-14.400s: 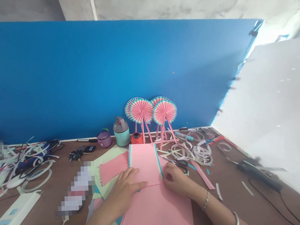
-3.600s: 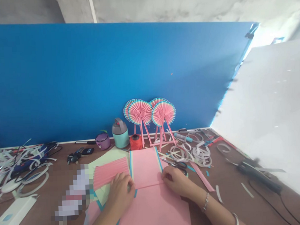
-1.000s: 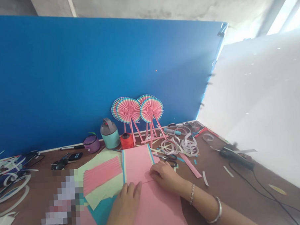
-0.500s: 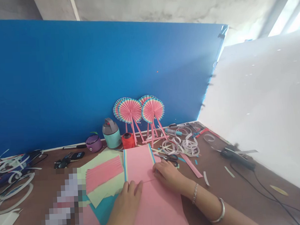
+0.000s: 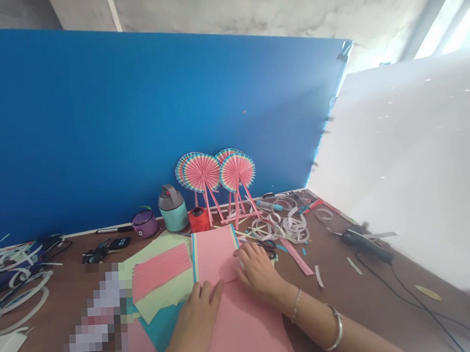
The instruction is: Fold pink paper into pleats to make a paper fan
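Observation:
My left hand (image 5: 198,312) lies on a pink paper sheet (image 5: 245,326), thumb and fingers flat near a horizontal edge or seam. Above that line is a pink paper panel (image 5: 215,249) with blue and cream borders down both sides. My right hand (image 5: 258,268) rests over the panel's right border, fingers bent and thumb apart, fingertips on the paper. Just behind the right hand lie dark-handled scissors (image 5: 267,244), partly covered. To the left, a pleated pink paper (image 5: 161,270) sits on pale green sheets (image 5: 158,306), with a teal sheet (image 5: 163,327) beneath.
Round pink paper fans (image 5: 202,172) on stick legs stand against the blue partition (image 5: 139,112). Beside them are a red thread spool (image 5: 198,219), a teal jar (image 5: 173,212) and a purple pot (image 5: 144,224). Curled white strips (image 5: 294,228) and a black-corded device (image 5: 366,245) lie to the right.
My right hand has shifted slightly up and left, its fingertips farther in over the bordered panel. My left hand stays in place on the pink paper. The view has moved slightly.

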Demonstrator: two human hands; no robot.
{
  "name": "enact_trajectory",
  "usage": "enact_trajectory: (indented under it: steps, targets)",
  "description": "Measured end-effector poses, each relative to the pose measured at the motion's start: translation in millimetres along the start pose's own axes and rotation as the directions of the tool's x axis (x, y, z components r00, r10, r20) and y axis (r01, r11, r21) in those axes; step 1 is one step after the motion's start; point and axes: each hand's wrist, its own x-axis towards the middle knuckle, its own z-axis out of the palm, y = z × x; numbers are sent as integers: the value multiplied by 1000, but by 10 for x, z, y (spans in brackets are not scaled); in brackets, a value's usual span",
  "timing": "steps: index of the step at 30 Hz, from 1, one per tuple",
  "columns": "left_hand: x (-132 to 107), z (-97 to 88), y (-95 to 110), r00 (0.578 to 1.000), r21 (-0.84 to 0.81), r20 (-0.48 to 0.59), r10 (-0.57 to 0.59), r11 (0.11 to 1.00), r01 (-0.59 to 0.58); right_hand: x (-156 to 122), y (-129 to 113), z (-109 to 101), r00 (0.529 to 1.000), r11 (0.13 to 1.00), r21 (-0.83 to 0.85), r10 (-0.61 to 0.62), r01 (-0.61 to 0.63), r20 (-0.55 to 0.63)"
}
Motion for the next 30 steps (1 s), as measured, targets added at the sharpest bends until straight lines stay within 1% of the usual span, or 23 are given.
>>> enact_trajectory:
  steps: [2,5,7,11,13,15,17,18,21,23,24,26,27,29,30]
  targets:
    - [2,-24,-1,1000,-4,0,-5,1000,5,0,-123,10,999,999,-6,32,-32,-37]
    - [-6,-29,-2,1000,-12,-8,-21,1000,21,-22,-196,26,995,995,-26,95,-95,-20]
    - [-12,-2,-1,1000,-12,-17,-22,1000,22,-42,-155,23,991,990,-51,135,-134,10]
    - [-6,71,-6,999,-18,-33,-33,999,32,-67,35,-36,978,979,-86,192,-186,76]
    - [2,78,-14,999,-37,-20,-49,998,48,-67,122,-78,975,978,-65,201,-196,90]
    - [7,53,-23,999,-51,15,-52,997,52,-60,176,-113,974,980,-28,201,-199,102]
    - [6,6,-31,996,-51,60,-62,997,65,-48,196,-132,981,985,9,171,-173,94]
    - [3,-19,-34,994,-50,79,-72,996,76,-41,196,-136,988,990,26,134,-137,81]
    - [-9,-69,-36,988,-62,115,-101,992,109,-24,173,-123,997,994,103,-53,48,49]
    - [-16,-73,-38,988,-90,116,-107,989,117,-21,153,-96,984,977,144,-170,159,63]
    - [-18,-69,-42,988,-113,109,-111,986,123,-21,145,-79,976,970,151,-203,190,75]
    - [-20,-62,-67,989,-183,75,-128,973,140,-21,137,-42,969,966,147,-228,212,99]
    - [-19,-64,-89,988,-231,39,-147,961,152,-20,138,-27,968,966,146,-229,213,102]
    - [-17,-88,-150,977,-346,-67,-202,923,167,-14,147,-13,971,962,173,-227,212,76]
    - [-17,-111,-184,962,-414,-133,-238,895,165,-10,152,-15,973,956,206,-225,211,46]
